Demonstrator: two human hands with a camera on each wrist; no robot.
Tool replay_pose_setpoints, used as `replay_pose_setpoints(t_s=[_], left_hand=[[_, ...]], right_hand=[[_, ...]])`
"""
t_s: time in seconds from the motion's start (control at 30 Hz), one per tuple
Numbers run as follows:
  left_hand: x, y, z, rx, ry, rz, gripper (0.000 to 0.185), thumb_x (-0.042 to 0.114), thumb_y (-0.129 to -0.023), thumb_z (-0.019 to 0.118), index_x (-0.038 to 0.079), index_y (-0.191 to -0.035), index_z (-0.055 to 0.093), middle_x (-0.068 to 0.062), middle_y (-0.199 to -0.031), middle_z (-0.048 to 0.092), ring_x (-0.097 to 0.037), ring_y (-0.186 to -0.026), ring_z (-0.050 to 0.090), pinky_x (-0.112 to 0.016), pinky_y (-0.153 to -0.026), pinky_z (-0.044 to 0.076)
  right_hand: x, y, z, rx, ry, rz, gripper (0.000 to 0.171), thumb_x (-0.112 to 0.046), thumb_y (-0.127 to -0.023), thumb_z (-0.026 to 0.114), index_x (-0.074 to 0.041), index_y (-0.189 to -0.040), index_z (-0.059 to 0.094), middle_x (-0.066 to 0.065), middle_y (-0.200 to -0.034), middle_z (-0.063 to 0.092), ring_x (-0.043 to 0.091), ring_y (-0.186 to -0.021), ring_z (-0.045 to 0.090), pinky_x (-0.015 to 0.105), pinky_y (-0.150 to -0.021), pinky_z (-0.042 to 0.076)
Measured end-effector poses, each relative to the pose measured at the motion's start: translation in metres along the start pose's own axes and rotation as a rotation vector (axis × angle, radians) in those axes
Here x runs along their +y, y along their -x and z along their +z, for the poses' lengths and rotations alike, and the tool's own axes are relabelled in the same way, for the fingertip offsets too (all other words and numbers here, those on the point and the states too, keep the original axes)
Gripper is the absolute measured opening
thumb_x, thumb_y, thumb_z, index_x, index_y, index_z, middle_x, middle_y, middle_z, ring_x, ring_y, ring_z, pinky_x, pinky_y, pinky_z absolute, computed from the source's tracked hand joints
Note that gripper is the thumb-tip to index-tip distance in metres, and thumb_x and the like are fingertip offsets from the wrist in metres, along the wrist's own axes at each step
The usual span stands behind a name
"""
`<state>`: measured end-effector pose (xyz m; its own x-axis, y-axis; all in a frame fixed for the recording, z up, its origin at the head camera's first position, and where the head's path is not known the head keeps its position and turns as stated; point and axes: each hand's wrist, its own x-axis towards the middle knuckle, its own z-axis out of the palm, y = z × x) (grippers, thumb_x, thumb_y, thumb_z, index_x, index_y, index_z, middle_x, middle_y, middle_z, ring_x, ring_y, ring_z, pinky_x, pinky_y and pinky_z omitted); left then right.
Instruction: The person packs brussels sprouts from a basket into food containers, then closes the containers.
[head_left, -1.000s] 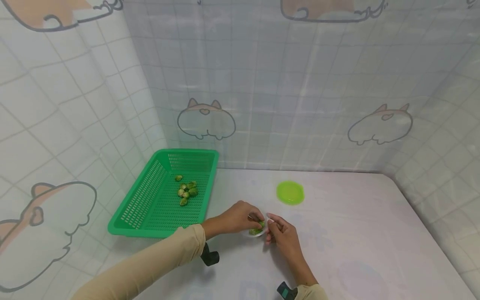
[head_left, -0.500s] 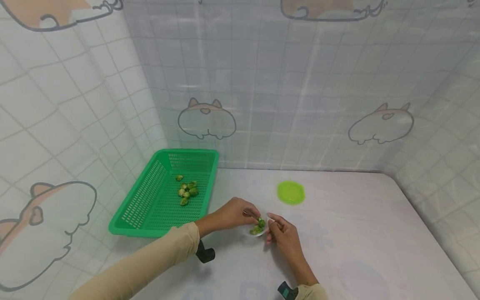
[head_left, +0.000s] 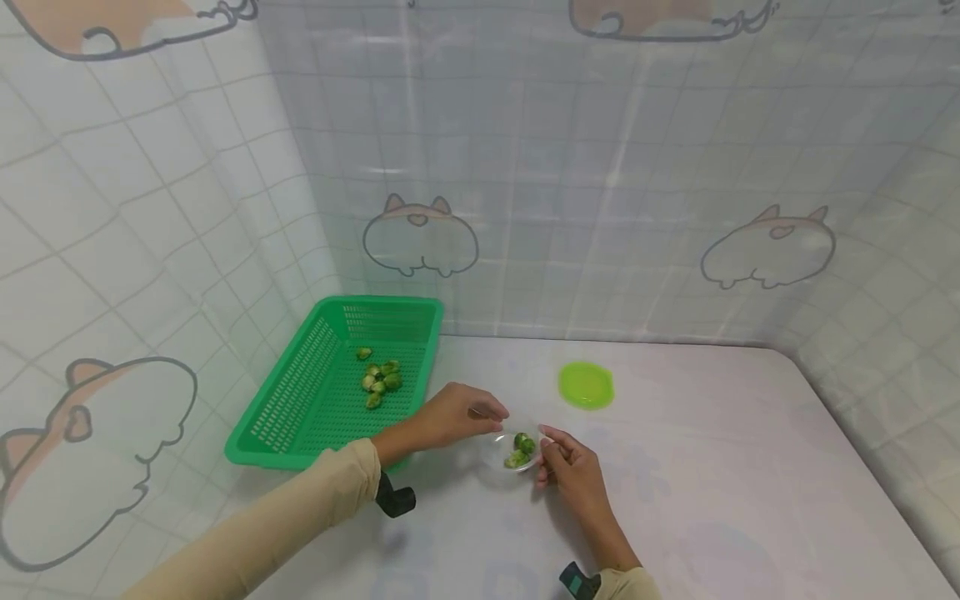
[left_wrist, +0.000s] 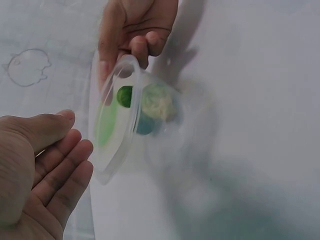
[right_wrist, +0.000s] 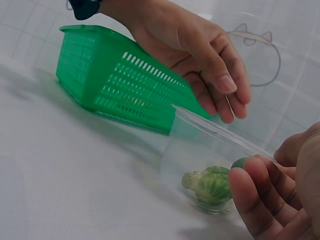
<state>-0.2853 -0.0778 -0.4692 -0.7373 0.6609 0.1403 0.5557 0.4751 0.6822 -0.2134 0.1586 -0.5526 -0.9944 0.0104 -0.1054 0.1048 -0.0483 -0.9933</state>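
A clear plastic container (head_left: 495, 455) sits low over the table in the head view, with a few Brussels sprouts (right_wrist: 209, 185) at its bottom. My right hand (head_left: 577, 477) pinches its rim between thumb and fingers on the right side. Just left of the rim, my left hand (head_left: 457, 415) hovers with loosely bent fingers and nothing in them; the left wrist view shows a gap between thumb and fingertips. Whether the container's base touches the table is hard to tell.
A green perforated basket (head_left: 431, 350) with several Brussels sprouts (head_left: 378, 382) stands at the left, against the wall side. A light green round lid (head_left: 587, 385) lies on the white table (head_left: 712, 450) behind the right hand. Tiled-pattern sheeting encloses the back and sides.
My left hand has drawn back from inside the container, leftward past its rim, letting go of a sprout that now lies in it. My right hand keeps its hold on the rim.
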Motion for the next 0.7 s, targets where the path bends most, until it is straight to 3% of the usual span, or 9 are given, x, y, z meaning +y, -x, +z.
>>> replay_pose_setpoints(t_s=[0.23,0.47,0.7], left_hand=[[-0.003,0.007,-0.013,0.051,0.026,0.004,0.02,0.021,-0.094,0.074,0.012,-0.111,0.076,-0.003,-0.109,0.076,-0.011,-0.1,0.071,-0.027,-0.088,0.058],[-0.001,0.014,-0.029,0.097,0.115,-0.069,0.02,0.022,-0.094,0.075,0.018,-0.113,0.075,0.003,-0.11,0.075,-0.011,-0.101,0.071,-0.029,-0.088,0.058],[-0.004,0.027,-0.048,0.137,0.118,-0.14,0.02,0.029,-0.095,0.073,0.027,-0.115,0.073,0.007,-0.116,0.072,-0.006,-0.106,0.067,-0.032,-0.093,0.056]], right_hand=[[-0.001,0.001,0.0,0.003,0.024,0.009,0.036,-0.018,-0.102,0.062,-0.005,-0.135,0.062,0.014,-0.084,0.066,0.018,-0.063,0.065,0.03,-0.063,0.061],[-0.002,0.002,0.0,-0.001,0.026,0.012,0.036,-0.019,-0.103,0.061,-0.005,-0.136,0.062,0.013,-0.084,0.066,0.018,-0.063,0.065,0.029,-0.063,0.061],[-0.002,0.002,0.0,0.003,0.037,0.02,0.036,-0.02,-0.102,0.061,-0.006,-0.136,0.062,0.014,-0.085,0.067,0.018,-0.064,0.065,0.028,-0.064,0.06]])
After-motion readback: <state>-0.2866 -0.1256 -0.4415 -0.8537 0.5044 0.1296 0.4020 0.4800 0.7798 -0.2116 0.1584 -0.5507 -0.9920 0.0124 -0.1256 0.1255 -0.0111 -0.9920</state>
